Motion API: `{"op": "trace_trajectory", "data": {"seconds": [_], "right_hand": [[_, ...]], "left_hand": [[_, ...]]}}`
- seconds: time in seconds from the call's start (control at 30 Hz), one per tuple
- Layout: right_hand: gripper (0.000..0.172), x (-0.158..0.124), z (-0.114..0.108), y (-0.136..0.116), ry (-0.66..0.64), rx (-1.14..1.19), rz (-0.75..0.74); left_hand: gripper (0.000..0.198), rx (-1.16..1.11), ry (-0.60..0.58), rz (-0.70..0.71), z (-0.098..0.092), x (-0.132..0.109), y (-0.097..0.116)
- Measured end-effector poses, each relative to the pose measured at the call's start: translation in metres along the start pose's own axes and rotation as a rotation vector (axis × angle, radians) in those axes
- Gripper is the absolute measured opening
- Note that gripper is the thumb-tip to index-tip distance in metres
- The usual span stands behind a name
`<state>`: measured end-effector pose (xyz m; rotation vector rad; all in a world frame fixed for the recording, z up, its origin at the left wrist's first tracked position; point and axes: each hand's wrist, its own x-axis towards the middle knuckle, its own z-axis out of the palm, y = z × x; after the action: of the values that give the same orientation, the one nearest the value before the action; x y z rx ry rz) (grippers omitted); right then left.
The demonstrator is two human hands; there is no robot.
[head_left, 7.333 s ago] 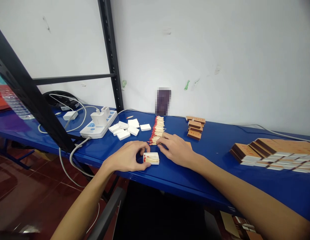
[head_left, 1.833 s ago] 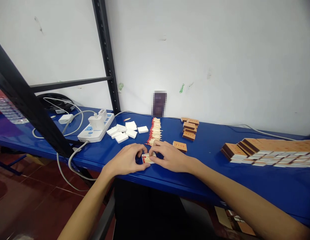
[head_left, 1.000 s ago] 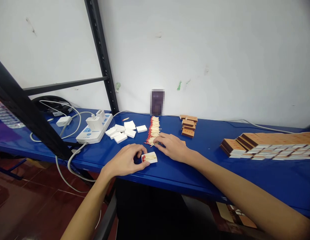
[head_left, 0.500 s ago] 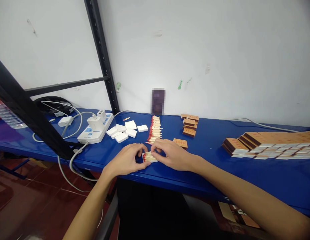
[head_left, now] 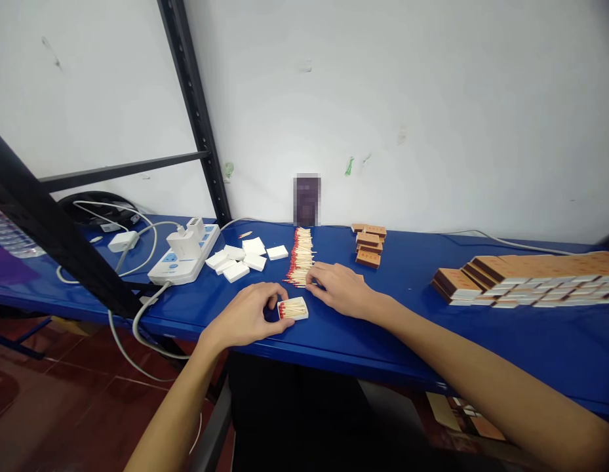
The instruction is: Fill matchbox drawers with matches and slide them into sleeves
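A small white matchbox tray [head_left: 295, 308] part-filled with red-tipped matches lies on the blue table [head_left: 333, 328]. My left hand [head_left: 248, 314] curls round the tray's left end and holds it. My right hand [head_left: 339, 288] rests just behind the tray, its fingertips pinched at the near end of a long row of loose matches [head_left: 301, 255]. What the fingertips hold is too small to make out.
Several empty white trays [head_left: 245, 257] lie left of the matches, beside a white power strip [head_left: 181, 254] with cables. Brown matchbox sleeves [head_left: 369, 244] are stacked behind my right hand. Rows of closed matchboxes [head_left: 530, 278] fill the right side. A black shelf post [head_left: 196, 118] rises at left.
My right hand has left the tray and moved back to the near end of the match row. The left hand stays on the tray.
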<state>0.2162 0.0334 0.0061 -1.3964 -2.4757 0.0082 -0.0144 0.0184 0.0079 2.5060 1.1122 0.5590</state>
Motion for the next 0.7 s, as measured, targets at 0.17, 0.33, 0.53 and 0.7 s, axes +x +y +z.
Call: {"op": "trace_trajectory", "data": {"seconds": [0.17, 0.33, 0.53, 0.7], "right_hand": [[0.014, 0.001, 0.0, 0.0, -0.032, 0.02, 0.01], [0.017, 0.0, 0.0, -0.001, -0.059, -0.015, 0.009], [0.016, -0.005, -0.004, -0.007, 0.027, 0.078, -0.084], [0.014, -0.01, -0.007, -0.018, 0.015, 0.312, -0.172]], "left_hand": [[0.028, -0.009, 0.011, 0.004, 0.0, 0.001, 0.0], [0.028, -0.019, 0.011, 0.006, 0.0, 0.001, 0.001], [0.028, -0.019, 0.015, 0.007, 0.0, 0.001, 0.0], [0.024, -0.013, 0.03, 0.011, 0.001, 0.001, 0.0]]}}
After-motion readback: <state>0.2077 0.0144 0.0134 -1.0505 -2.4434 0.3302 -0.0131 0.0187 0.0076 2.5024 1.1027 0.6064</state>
